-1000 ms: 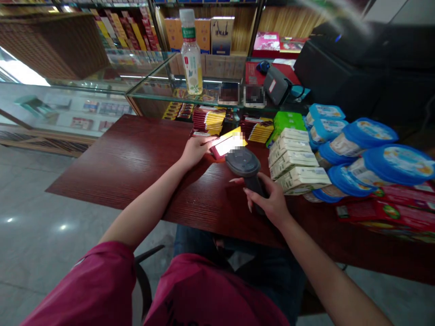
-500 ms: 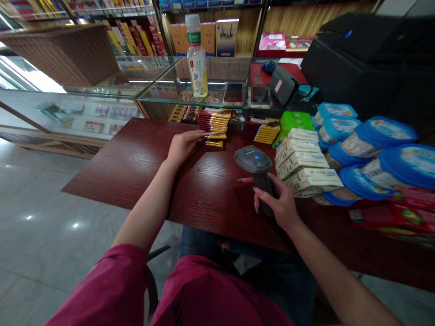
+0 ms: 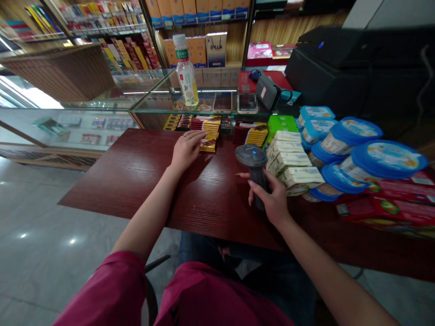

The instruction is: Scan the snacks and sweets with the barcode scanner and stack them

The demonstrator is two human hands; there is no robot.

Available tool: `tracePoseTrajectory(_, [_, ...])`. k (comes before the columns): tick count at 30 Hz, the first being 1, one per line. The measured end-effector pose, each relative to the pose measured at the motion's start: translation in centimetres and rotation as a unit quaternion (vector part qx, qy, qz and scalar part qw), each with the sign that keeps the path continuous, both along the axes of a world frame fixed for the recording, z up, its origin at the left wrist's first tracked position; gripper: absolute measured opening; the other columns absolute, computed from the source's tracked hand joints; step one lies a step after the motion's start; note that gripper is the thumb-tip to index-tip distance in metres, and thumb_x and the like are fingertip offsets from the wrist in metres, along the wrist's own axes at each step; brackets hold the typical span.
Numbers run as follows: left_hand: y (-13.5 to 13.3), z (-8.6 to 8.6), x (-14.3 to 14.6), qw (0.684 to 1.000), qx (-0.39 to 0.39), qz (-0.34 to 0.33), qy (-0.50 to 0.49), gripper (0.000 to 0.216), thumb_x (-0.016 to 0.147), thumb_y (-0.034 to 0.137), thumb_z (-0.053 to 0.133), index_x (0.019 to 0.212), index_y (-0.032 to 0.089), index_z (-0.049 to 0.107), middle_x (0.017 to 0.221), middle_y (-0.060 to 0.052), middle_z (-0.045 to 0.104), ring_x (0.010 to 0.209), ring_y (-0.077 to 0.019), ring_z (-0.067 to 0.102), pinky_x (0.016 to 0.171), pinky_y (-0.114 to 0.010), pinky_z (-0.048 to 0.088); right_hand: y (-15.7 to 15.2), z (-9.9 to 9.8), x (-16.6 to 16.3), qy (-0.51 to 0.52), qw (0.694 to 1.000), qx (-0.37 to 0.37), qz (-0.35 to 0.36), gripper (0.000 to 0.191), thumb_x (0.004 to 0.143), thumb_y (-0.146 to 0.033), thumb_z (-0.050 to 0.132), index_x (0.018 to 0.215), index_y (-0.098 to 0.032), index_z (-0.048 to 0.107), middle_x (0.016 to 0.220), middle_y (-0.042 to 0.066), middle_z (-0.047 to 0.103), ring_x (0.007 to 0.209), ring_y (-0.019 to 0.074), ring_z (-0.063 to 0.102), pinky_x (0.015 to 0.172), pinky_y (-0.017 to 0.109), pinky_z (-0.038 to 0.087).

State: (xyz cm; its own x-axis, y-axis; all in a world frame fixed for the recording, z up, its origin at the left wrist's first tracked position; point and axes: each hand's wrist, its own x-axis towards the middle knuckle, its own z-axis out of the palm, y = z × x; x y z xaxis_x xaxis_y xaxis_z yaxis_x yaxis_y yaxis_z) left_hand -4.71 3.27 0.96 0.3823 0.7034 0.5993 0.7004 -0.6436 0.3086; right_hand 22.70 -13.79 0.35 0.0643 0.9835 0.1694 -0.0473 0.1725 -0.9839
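In the head view, the right hand (image 3: pixel 274 199) gripped a dark handheld scanner (image 3: pixel 252 156) over the brown surface (image 3: pixel 136 176). The left hand (image 3: pixel 186 148), fingers extended, was at a stack of yellow-and-maroon packets (image 3: pixel 212 130) along the far edge; whether it gripped any was hidden.

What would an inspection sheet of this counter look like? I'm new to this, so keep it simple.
Surface: dark reddish wooden tabletop, with a glass counter behind it.
Job's things: handheld scanner, small blue light on; yellow-and-maroon packets in two stacks.
Clutter: cream cartons, blue-lidded tubs and red boxes, at the right.
Hands: right hand grips the scanner; left hand is at the left stack, its hold unclear.
Cables: cord at far right; none seen on the scanner.
Surroundings: drink bottle, wicker basket, stocked shelves.
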Motion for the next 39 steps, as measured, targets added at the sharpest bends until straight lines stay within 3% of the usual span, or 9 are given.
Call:
tracePoseTrajectory(4, [1.6, 1.3, 6.8, 0.994, 0.007, -0.087, 0.064, 0.054, 0.101, 0.016, 0.055, 0.155, 0.022, 0.057, 0.16, -0.01, 0.06, 0.152, -0.0239, 0.052, 0.128, -0.045, 0.042, 0.6, -0.1, -0.2, 0.001, 0.999, -0.006, -0.051, 0.04, 0.087, -0.053, 0.08, 0.109, -0.023, 0.069, 0.112, 0.01, 0.082, 0.045, 0.0122, 0.058, 0.043, 0.031, 0.052])
tracePoseTrajectory(6, [3.2, 1.6, 10.0, 0.991, 0.003, -0.097, 0.093, 0.061, 0.098, 0.012, 0.059, 0.159, 0.016, 0.052, 0.166, -0.014, 0.051, 0.159, -0.026, 0.043, 0.131, -0.047, 0.037, 0.7, -0.1, -0.3, -0.007, 0.998, -0.009, -0.058, 0.041, 0.086, -0.053, 0.08, 0.11, -0.023, 0.069, 0.111, 0.011, 0.082, 0.046, 0.013, 0.058, 0.044, 0.033, 0.053])
tracePoseTrajectory(10, [5.0, 1.6, 13.3, 0.987, -0.013, -0.095, 0.129, 0.047, 0.099, 0.011, 0.059, 0.146, 0.012, 0.065, 0.156, -0.019, 0.061, 0.154, -0.0288, 0.051, 0.131, -0.049, 0.037, 0.5, -0.2, -0.1, -0.033, 0.998, 0.0, -0.056, 0.04, 0.089, -0.054, 0.077, 0.113, -0.023, 0.071, 0.111, 0.011, 0.082, 0.047, 0.0142, 0.058, 0.046, 0.034, 0.055])
tracePoseTrajectory(13, [3.7, 1.4, 12.6, 0.993, -0.019, -0.088, 0.074, 0.039, 0.102, 0.015, 0.059, 0.138, 0.02, 0.073, 0.144, -0.012, 0.072, 0.14, -0.0268, 0.065, 0.124, -0.045, 0.046, 0.3, -0.3, -0.2, -0.039, 0.997, 0.019, -0.058, 0.038, 0.09, -0.053, 0.077, 0.114, -0.023, 0.072, 0.109, 0.01, 0.082, 0.048, 0.014, 0.059, 0.047, 0.033, 0.055])
tracePoseTrajectory(16, [1.5, 1.1, 9.9, 0.994, -0.053, -0.033, -0.091, 0.035, 0.105, 0.022, 0.057, 0.135, 0.026, 0.075, 0.136, -0.006, 0.077, 0.128, -0.024, 0.072, 0.113, -0.039, 0.055, 0.0, -0.4, -0.3, -0.036, 0.998, 0.03, -0.052, 0.036, 0.092, -0.052, 0.076, 0.115, -0.024, 0.071, 0.109, 0.01, 0.082, 0.047, 0.013, 0.058, 0.047, 0.032, 0.055])
tracePoseTrajectory(18, [0.3, 0.8, 7.6, 0.973, -0.108, 0.0, -0.204, 0.031, 0.105, 0.031, 0.06, 0.13, 0.025, 0.079, 0.128, -0.005, 0.081, 0.119, -0.0242, 0.076, 0.106, -0.037, 0.06, -0.3, -0.3, -0.4, -0.025, 0.999, 0.026, -0.027, 0.036, 0.092, -0.05, 0.077, 0.115, -0.024, 0.07, 0.112, 0.01, 0.082, 0.048, 0.0125, 0.059, 0.047, 0.032, 0.056])
tracePoseTrajectory(21, [-0.7, 0.0, 4.1, 0.931, -0.211, -0.014, -0.297, 0.035, 0.097, 0.044, 0.073, 0.12, 0.02, 0.083, 0.119, -0.008, 0.083, 0.11, -0.0261, 0.079, 0.099, -0.038, 0.064, -0.5, -0.2, -0.6, 0.006, 0.999, -0.012, 0.032, 0.039, 0.089, -0.048, 0.08, 0.116, -0.023, 0.069, 0.116, 0.01, 0.082, 0.049, 0.0113, 0.059, 0.045, 0.03, 0.055])
tracePoseTrajectory(27, [-1.5, -1.3, 1.2, 0.862, -0.336, -0.017, -0.378, 0.04, 0.087, 0.045, 0.083, 0.115, 0.017, 0.084, 0.116, -0.011, 0.083, 0.103, -0.0267, 0.08, 0.086, -0.039, 0.068, -0.4, -0.1, -0.9, 0.017, 0.994, -0.06, 0.086, 0.038, 0.085, -0.043, 0.085, 0.114, -0.022, 0.07, 0.119, 0.013, 0.081, 0.046, 0.0097, 0.057, 0.041, 0.03, 0.053])
tracePoseTrajectory(39, [-2.0, -1.2, 1.6, 0.831, -0.373, -0.026, -0.412, 0.031, 0.087, 0.036, 0.083, 0.11, 0.015, 0.085, 0.108, -0.01, 0.084, 0.092, -0.023, 0.08, 0.082, -0.036, 0.068, -0.6, -0.1, -0.8, -0.02, 0.995, -0.068, 0.066, 0.036, 0.086, -0.04, 0.084, 0.112, -0.021, 0.071, 0.11, 0.011, 0.083, 0.045, 0.0097, 0.056, 0.042, 0.029, 0.053])
